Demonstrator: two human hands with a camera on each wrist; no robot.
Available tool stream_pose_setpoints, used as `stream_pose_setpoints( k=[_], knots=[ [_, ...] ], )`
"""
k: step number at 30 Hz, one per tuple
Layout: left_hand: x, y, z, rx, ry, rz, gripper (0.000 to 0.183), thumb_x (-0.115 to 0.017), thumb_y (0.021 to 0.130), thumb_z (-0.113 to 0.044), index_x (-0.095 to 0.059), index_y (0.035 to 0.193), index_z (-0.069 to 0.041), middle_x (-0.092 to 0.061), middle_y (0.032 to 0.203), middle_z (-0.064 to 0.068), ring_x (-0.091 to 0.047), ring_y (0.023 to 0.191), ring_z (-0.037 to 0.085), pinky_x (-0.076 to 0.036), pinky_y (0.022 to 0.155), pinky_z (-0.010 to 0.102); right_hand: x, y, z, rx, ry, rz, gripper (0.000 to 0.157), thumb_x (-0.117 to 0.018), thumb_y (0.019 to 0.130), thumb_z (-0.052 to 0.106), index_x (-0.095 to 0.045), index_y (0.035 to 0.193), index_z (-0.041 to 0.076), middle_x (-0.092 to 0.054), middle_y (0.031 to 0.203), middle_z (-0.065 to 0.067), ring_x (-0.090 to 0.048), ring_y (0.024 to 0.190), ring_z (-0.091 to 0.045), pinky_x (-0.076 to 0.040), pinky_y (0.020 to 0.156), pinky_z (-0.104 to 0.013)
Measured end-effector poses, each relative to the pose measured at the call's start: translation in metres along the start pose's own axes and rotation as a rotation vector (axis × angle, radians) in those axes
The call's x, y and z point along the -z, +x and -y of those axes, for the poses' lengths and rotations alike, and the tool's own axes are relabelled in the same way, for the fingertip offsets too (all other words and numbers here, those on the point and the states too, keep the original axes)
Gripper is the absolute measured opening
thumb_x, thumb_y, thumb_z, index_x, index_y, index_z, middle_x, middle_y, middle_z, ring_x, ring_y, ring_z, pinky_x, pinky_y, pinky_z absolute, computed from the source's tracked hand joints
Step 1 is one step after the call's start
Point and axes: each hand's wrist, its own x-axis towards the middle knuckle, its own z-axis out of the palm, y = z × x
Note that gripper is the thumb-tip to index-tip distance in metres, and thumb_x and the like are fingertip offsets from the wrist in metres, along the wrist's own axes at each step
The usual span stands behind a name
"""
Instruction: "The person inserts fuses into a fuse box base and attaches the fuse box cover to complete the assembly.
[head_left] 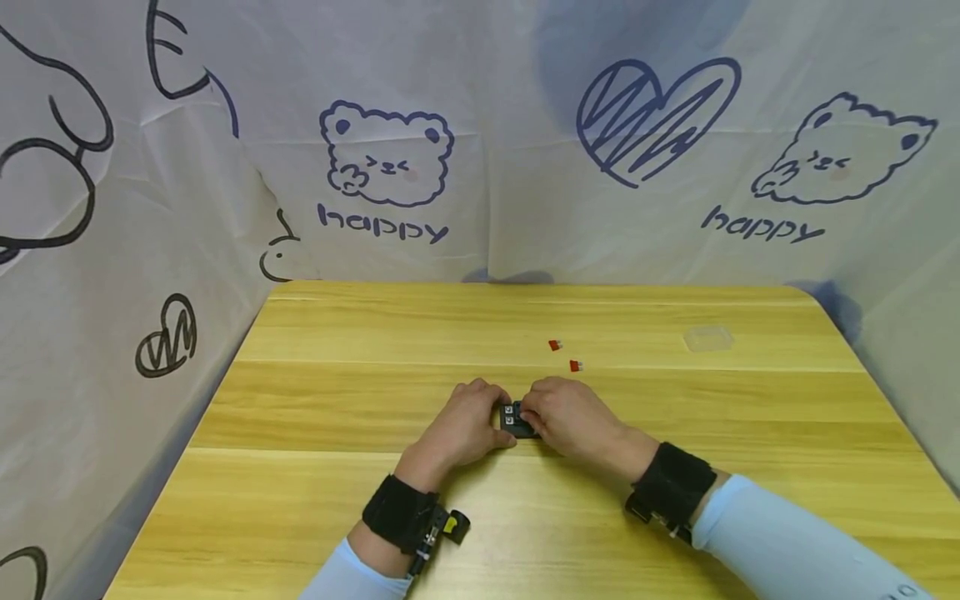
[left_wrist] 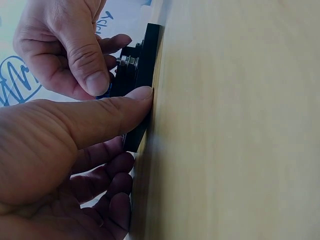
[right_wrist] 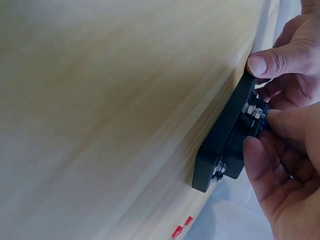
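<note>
A small black fuse block point(head_left: 511, 431) with metal screw terminals lies flat on the wooden table. My left hand point(head_left: 467, 423) grips its left end, thumb on the near edge and fingers at the far edge. Over the block, my right hand point(head_left: 573, 417) pinches a small blue fuse point(right_wrist: 263, 125) between thumb and fingertip, right at the block's top. Most of that fuse is hidden by the fingers. Nuts and bolts point(right_wrist: 253, 111) stand up along the block's side in the right wrist view. Two red blade fuses point(head_left: 555, 345) lie loose beyond the right hand.
A clear plastic tray point(head_left: 708, 338) sits at the table's back right. White cloth point(head_left: 525, 208) with drawn hearts and bears hangs behind the table point(head_left: 337, 392) and at its sides. Both wrists wear black straps point(head_left: 401, 514) with small cameras.
</note>
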Motion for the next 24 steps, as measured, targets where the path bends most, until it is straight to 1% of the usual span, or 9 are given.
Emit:
stream_pose_setpoints(
  k=[8,13,15,17,20,22,24],
  knots=[
    [0.001,-0.001,0.0,0.001,-0.01,-0.004,0.047,-0.081,0.077,-0.034,-0.062,0.114,-0.013,-0.058,0.11,0.003,-0.048,0.099,0.023,-0.044,0.086,0.036,0.002,0.002,0.001,0.027,-0.011,0.014,0.005,-0.071,0.085,0.015,-0.07,0.082,0.013,-0.065,0.08,0.002,-0.058,0.075,-0.013,-0.052,0.069,-0.032],
    [0.001,-0.002,0.0,0.007,-0.01,0.004,0.047,-0.08,0.077,-0.034,-0.062,0.116,-0.014,-0.057,0.111,0.003,-0.047,0.099,0.023,-0.044,0.086,0.036,0.003,0.0,0.003,0.011,0.004,0.028,0.005,-0.071,0.087,0.016,-0.072,0.086,0.012,-0.065,0.082,0.001,-0.059,0.076,-0.013,-0.053,0.069,-0.032],
    [0.001,-0.002,0.0,0.004,-0.011,0.004,0.048,-0.08,0.078,-0.035,-0.062,0.117,-0.014,-0.057,0.111,0.003,-0.047,0.099,0.023,-0.044,0.086,0.036,0.003,-0.001,0.002,-0.008,0.022,0.036,0.006,-0.071,0.087,0.017,-0.072,0.09,0.011,-0.065,0.084,0.001,-0.059,0.077,-0.013,-0.053,0.07,-0.032],
    [0.001,-0.001,0.0,0.004,-0.012,0.006,0.048,-0.08,0.078,-0.035,-0.062,0.117,-0.014,-0.057,0.111,0.003,-0.047,0.099,0.022,-0.044,0.086,0.036,0.002,-0.002,0.002,-0.046,0.049,0.055,0.009,-0.069,0.089,0.019,-0.073,0.093,0.012,-0.066,0.085,0.001,-0.06,0.078,-0.013,-0.053,0.07,-0.032],
    [0.001,-0.001,0.0,0.003,-0.015,0.008,0.048,-0.08,0.078,-0.035,-0.062,0.118,-0.014,-0.058,0.111,0.003,-0.047,0.098,0.022,-0.044,0.086,0.036,0.003,-0.003,-0.002,-0.12,0.113,0.058,0.012,-0.065,0.092,0.023,-0.074,0.095,0.015,-0.066,0.086,0.004,-0.06,0.078,-0.01,-0.053,0.07,-0.031],
    [0.001,-0.001,0.0,0.007,-0.017,0.008,0.049,-0.08,0.078,-0.035,-0.062,0.118,-0.014,-0.058,0.111,0.003,-0.048,0.099,0.022,-0.044,0.087,0.037,0.007,-0.003,-0.005,-0.181,0.158,0.046,0.014,-0.063,0.094,0.026,-0.074,0.094,0.017,-0.067,0.084,0.005,-0.06,0.076,-0.008,-0.052,0.069,-0.031],
    [0.0,-0.001,0.0,0.01,-0.016,0.005,0.049,-0.08,0.077,-0.035,-0.062,0.118,-0.014,-0.058,0.111,0.002,-0.048,0.099,0.022,-0.044,0.088,0.037,0.013,-0.002,-0.01,-0.229,0.205,0.015,0.015,-0.062,0.095,0.027,-0.074,0.093,0.018,-0.068,0.083,0.004,-0.059,0.073,-0.008,-0.051,0.067,-0.032]
  ],
)
